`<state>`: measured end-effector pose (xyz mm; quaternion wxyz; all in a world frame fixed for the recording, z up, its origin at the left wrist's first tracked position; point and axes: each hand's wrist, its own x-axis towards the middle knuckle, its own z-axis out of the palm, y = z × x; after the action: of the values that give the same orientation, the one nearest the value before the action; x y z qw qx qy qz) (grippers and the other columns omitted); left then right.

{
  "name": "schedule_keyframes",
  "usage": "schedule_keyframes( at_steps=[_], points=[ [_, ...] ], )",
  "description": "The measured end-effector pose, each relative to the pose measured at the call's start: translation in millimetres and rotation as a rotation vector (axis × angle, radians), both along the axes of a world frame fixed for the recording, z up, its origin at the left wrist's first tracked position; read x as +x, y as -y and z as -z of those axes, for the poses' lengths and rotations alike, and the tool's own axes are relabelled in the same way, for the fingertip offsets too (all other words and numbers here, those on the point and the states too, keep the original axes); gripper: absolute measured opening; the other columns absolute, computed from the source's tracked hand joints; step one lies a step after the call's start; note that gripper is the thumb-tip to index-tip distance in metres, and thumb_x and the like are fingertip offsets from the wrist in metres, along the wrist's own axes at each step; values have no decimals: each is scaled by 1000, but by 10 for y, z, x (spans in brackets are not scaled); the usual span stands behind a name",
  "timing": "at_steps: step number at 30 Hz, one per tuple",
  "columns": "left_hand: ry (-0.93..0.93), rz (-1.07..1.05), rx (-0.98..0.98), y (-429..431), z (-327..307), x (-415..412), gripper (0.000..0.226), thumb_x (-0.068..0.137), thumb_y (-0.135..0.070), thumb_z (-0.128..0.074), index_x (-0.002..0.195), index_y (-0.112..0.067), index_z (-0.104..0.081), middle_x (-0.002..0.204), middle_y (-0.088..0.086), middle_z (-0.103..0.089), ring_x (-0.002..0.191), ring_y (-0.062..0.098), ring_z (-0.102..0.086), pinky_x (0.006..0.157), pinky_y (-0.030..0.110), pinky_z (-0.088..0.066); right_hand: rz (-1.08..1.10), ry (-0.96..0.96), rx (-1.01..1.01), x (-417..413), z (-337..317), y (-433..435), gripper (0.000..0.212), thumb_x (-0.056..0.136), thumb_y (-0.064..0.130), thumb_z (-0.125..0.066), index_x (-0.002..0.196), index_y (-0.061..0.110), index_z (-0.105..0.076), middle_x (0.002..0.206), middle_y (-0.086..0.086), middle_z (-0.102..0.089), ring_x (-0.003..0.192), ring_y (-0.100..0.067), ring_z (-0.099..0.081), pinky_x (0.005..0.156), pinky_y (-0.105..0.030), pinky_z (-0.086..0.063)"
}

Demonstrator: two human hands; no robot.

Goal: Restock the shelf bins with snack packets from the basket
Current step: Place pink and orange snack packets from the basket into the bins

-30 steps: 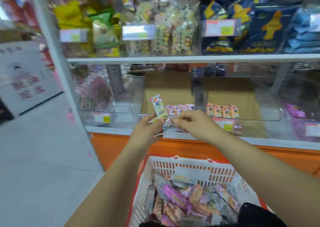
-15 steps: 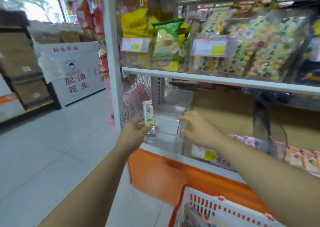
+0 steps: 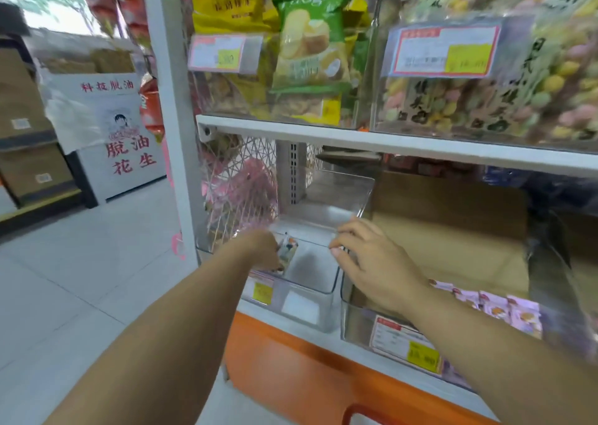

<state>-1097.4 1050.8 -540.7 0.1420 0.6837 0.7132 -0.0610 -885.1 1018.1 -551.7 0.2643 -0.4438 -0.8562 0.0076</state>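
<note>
A: What's changed from half a second back?

B: The left hand (image 3: 262,249) has dropped. It was in front of the shelf holding the snack packet (image 3: 288,251) upright, and now it's down inside the clear bin (image 3: 304,308). The packet is tilted, low in the left part of the bin. The view has also swung, so the basket is almost out of shot.

A: Left fingers?

B: Mostly hidden behind the back of the hand. They look pinched on the packet's left edge, so I'm calling it held, not let go. I can't tell if the packet touches the bin floor.

A: Anything else in that bin?

B: Nothing I can make out. There's only a yellow price tag (image 3: 262,292) on its front wall.

A: The basket?

B: Just a bit of red rim (image 3: 351,413) at the bottom edge. The contents can't be seen.

A: Right hand?

B: The right hand (image 3: 372,262) is on the bin's right wall, fingers (image 3: 338,251) curled over its top edge. It isn't carrying a packet and seems to be steadying the bin.

A: Further right?

B: The neighbouring bin (image 3: 357,326) is lined with cardboard. A row of pink packets (image 3: 495,305) stands at its front, with bare space behind them.

A: Progress?

B: Early, I'd say. This packet is the only one visible in the clear bin and it hasn't been released yet. The next bin is partly stocked. What's left is to let go, go back to the basket and repeat. How much stock remains can't be judged here.
</note>
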Motion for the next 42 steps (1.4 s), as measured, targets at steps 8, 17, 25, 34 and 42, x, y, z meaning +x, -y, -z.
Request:
schedule_keyframes(
  at_steps=[8,17,25,34,42],
  points=[
    [-176,-49,-107,-202,133,125,26,89,-20,-60,110,-4,-63,94,5,-51,112,25,-60,91,33,-48,-16,-130,-4,-17,125,-9,42,91,41,-32,101,17,-65,120,5,-52,137,-11,-25,95,-15,-22],
    [-284,288,-149,-145,82,224,46,100,-11,-34,145,-20,-38,140,11,-44,121,27,-48,89,27,-39,-27,-136,-21,-18,91,35,26,100,30,-41,106,18,-63,126,7,-48,140,-6,-17,92,-14,-20],
    [-388,272,-212,-123,35,252,34,99,-28,-38,119,-8,-56,117,11,-55,108,26,-54,94,34,-42,-20,-116,-52,-18,67,47,26,100,31,-39,109,20,-61,129,9,-46,141,-4,-13,92,-13,-20],
    [207,153,600,738,64,275,28,95,-19,-46,115,-20,-66,117,-3,-64,104,22,-60,89,33,-45,-187,-135,-31,75,-57,641,40,92,37,-41,124,21,-60,128,5,-59,126,-13,-44,105,-22,-31],
    [653,189,805,1981,1235,748,27,82,-24,-41,100,-31,-61,91,-11,-66,83,11,-62,72,32,-48,-200,17,-356,625,899,1585,19,93,29,-51,97,23,-68,90,9,-67,81,-3,-56,73,-20,-43]
  ],
)
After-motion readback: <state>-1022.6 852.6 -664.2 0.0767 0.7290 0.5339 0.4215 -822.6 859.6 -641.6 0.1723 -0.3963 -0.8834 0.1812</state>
